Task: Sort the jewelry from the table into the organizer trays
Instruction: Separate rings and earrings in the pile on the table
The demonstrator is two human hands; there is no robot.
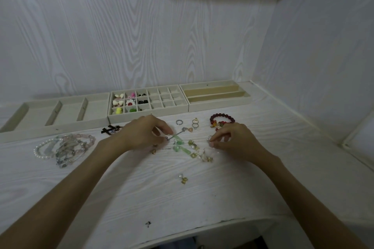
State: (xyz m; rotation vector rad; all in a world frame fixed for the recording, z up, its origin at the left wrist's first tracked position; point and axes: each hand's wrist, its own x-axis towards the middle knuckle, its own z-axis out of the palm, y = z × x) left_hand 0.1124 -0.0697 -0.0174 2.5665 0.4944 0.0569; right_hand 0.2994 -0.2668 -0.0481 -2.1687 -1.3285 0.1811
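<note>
The left hand (141, 133) hides part of the black bow (109, 130); the earrings (194, 147) blur.

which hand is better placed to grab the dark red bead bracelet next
Right. The right hand sits just in front of the dark red bead bracelet, though its fingers pinch a small clear piece. The left hand is farther off, pinching a green earring.

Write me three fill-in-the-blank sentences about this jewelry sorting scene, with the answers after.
1. The small studs fill the ___ tray, the one with many small cells.
2. The dark red bead bracelet lies just beyond the ___ hand.
3. The left hand pinches a thin ___ pin.

Answers: middle; right; silver
</note>
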